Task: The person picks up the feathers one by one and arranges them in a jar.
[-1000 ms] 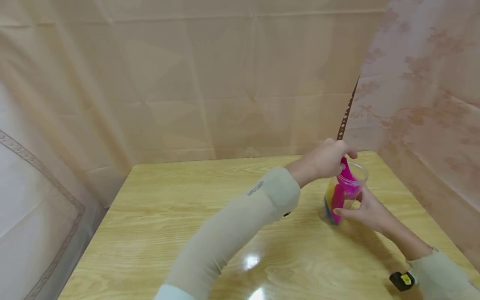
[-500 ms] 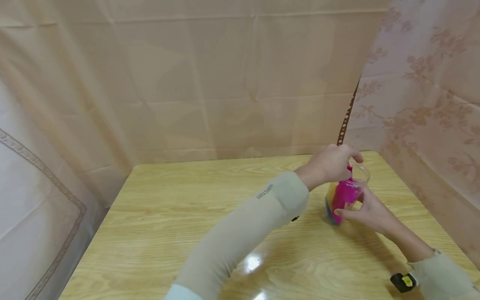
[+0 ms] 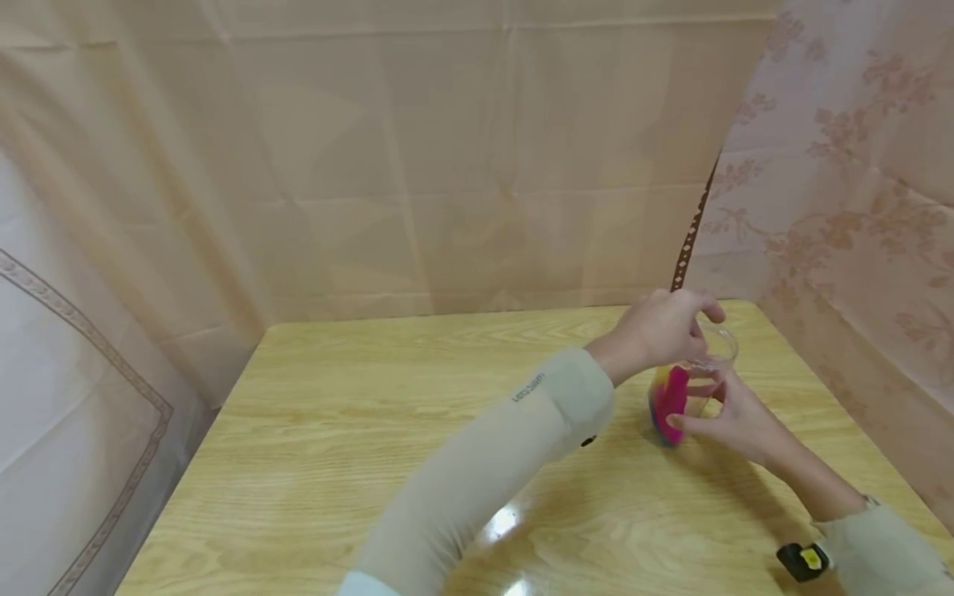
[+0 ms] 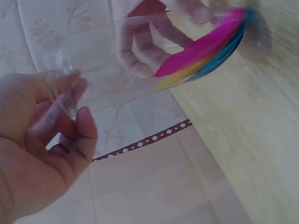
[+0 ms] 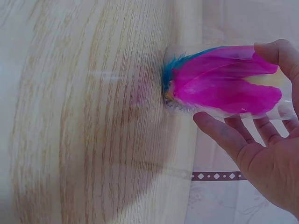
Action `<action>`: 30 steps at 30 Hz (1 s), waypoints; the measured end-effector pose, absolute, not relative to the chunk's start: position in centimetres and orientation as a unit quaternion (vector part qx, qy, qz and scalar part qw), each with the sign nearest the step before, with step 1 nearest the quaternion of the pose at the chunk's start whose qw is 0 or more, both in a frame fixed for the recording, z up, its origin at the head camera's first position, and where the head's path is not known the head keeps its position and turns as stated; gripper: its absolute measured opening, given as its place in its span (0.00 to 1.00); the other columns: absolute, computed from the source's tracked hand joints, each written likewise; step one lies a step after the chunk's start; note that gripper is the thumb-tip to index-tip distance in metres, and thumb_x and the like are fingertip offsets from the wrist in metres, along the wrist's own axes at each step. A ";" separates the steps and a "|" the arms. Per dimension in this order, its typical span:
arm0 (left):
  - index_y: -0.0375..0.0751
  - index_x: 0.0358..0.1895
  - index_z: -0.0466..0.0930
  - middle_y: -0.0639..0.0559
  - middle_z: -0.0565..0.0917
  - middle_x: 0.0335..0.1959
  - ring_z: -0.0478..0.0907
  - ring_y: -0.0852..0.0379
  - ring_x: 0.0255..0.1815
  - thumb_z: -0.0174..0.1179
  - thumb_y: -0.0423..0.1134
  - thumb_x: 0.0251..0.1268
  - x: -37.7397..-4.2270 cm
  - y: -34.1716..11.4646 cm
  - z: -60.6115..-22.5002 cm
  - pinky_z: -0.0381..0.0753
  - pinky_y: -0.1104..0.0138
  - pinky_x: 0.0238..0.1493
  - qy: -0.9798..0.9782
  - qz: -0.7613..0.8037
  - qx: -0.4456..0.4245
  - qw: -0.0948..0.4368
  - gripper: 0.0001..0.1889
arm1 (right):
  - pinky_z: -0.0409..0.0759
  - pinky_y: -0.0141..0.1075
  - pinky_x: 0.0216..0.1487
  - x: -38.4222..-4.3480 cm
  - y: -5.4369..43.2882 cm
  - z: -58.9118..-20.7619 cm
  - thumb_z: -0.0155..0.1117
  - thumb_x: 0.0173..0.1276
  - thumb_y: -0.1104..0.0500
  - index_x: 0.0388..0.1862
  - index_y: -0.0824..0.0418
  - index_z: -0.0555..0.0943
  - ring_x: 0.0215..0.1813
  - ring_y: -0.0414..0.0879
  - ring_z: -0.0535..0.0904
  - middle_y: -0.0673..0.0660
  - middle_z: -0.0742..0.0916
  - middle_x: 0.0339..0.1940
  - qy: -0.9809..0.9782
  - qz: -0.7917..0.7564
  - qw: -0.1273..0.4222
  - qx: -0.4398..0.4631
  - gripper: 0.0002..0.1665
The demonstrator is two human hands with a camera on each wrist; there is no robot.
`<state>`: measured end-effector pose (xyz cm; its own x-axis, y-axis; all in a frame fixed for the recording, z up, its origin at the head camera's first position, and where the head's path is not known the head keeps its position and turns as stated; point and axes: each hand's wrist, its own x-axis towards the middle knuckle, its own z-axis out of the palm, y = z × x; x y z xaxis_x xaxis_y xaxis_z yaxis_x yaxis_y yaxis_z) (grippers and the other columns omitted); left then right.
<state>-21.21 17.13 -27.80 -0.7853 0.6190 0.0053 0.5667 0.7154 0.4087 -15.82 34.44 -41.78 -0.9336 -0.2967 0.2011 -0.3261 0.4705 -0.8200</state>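
A clear plastic jar (image 4: 107,51) stands on the table, bright feathers gathered toward its base. Two pink feathers (image 5: 229,93) show through the wall in the right wrist view. Beside them are a yellow feather (image 4: 182,72) and a blue one. My right hand (image 3: 734,422) grips the jar around its body, thumb on the near side. My left hand (image 3: 663,327) is at the jar's mouth, its fingers loosely curled and fingertips right at the rim (image 3: 732,348). No feather shows between the left fingers in the left wrist view.
The wooden table (image 3: 373,447) has its far right corner just behind the jar. A beige curtain (image 3: 373,165) hangs along the back, and a floral cloth (image 3: 857,207) hangs close on the right. A black wrist strap piece (image 3: 802,562) sits by the right sleeve.
A pink feather held in my left hand has gone down into the jar and been let go. The left hand moved slightly right to the rim, while the right hand kept its hold.
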 end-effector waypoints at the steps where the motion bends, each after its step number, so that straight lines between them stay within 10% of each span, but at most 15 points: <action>1: 0.61 0.62 0.79 0.70 0.86 0.34 0.79 0.77 0.34 0.67 0.43 0.69 -21.3 16.9 -28.0 0.72 0.79 0.43 0.920 0.211 0.325 0.059 0.20 | 0.84 0.45 0.43 -15.9 34.4 -41.8 0.79 0.58 0.66 0.76 0.56 0.56 0.55 0.70 0.78 0.64 0.73 0.62 -0.856 0.482 0.017 0.185 0.54; 8: 0.54 0.66 0.74 0.62 0.84 0.45 0.78 0.72 0.32 0.60 0.51 0.75 -21.5 14.6 -29.8 0.74 0.80 0.32 0.872 0.326 0.364 -0.010 0.21 | 0.84 0.56 0.48 -16.7 34.2 -41.5 0.77 0.59 0.69 0.79 0.56 0.50 0.62 0.78 0.71 0.70 0.68 0.68 -0.840 0.504 0.006 0.201 0.58; 13: 0.48 0.66 0.75 0.56 0.80 0.53 0.77 0.66 0.42 0.58 0.50 0.76 -20.9 10.7 -30.8 0.76 0.79 0.40 0.841 0.358 0.393 -0.101 0.21 | 0.61 0.79 0.58 -16.4 34.2 -39.6 0.77 0.61 0.65 0.83 0.44 0.34 0.72 0.82 0.54 0.73 0.54 0.77 -0.846 0.507 0.012 0.164 0.71; 18: 0.46 0.66 0.77 0.47 0.80 0.60 0.78 0.52 0.58 0.57 0.52 0.77 -20.2 4.0 -31.4 0.78 0.61 0.59 0.864 0.209 0.389 -0.240 0.22 | 0.42 0.73 0.71 -15.5 33.5 -36.0 0.80 0.56 0.65 0.85 0.48 0.44 0.80 0.69 0.45 0.63 0.52 0.83 -0.855 0.471 0.149 0.157 0.69; 22: 0.49 0.70 0.74 0.42 0.76 0.65 0.72 0.42 0.67 0.55 0.55 0.77 -19.7 -2.3 -32.1 0.72 0.45 0.65 0.896 0.108 0.330 -0.277 0.25 | 0.47 0.65 0.76 -15.2 32.0 -33.1 0.81 0.58 0.57 0.81 0.53 0.62 0.81 0.59 0.51 0.57 0.61 0.82 -0.854 0.391 0.284 0.192 0.55; 30: 0.46 0.75 0.68 0.32 0.65 0.74 0.56 0.31 0.77 0.55 0.56 0.75 -18.7 -12.9 -34.8 0.66 0.37 0.68 0.919 0.028 0.232 -0.319 0.32 | 0.40 0.63 0.77 -15.9 25.9 -30.2 0.51 0.76 0.31 0.74 0.62 0.72 0.80 0.63 0.54 0.63 0.66 0.78 -0.815 0.277 0.413 0.297 0.43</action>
<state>-18.68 -12.93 -34.79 -0.6889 0.4077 0.5993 0.4437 0.8910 -0.0962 -15.94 25.90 -30.15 -0.4822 -0.2547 0.8382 -0.7131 0.6699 -0.2067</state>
